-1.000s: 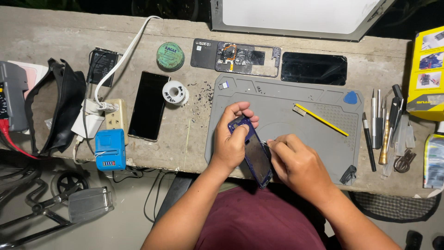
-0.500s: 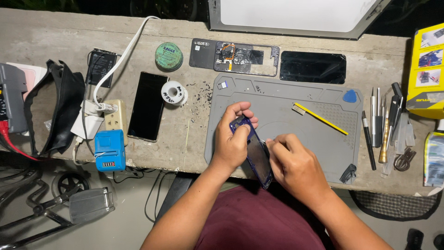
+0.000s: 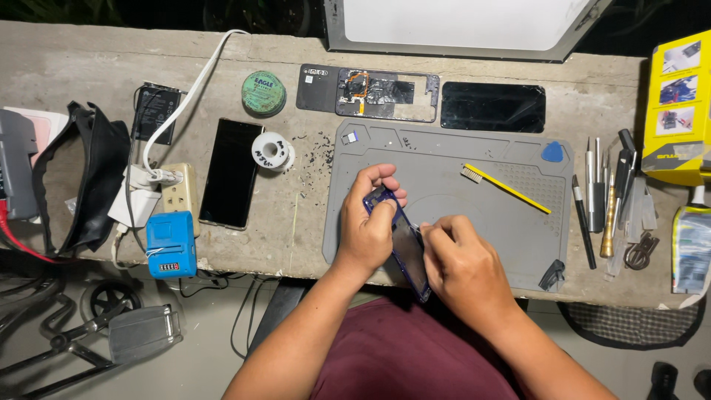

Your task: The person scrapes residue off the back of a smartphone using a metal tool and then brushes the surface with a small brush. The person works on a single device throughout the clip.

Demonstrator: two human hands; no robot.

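Note:
My left hand (image 3: 369, 222) grips a blue-framed phone body (image 3: 404, 247), held on edge over the near part of the grey work mat (image 3: 511, 222). My right hand (image 3: 461, 265) is pressed against the phone's right side, fingertips pinched at its edge; whether a small tool is between them is hidden. A yellow-handled brush (image 3: 505, 187) lies on the mat just beyond my right hand.
On the concrete bench: a dark phone (image 3: 231, 172), solder spool (image 3: 272, 150), green tin (image 3: 264, 92), opened phone back (image 3: 368, 91), black screen panel (image 3: 492, 107), blue picks, a row of screwdrivers and tweezers (image 3: 603, 198), yellow box (image 3: 679, 111), power strip (image 3: 178, 191), blue device (image 3: 170, 244).
Both hands stay on the phone; they shift only slightly, with the fingertips working at its edge.

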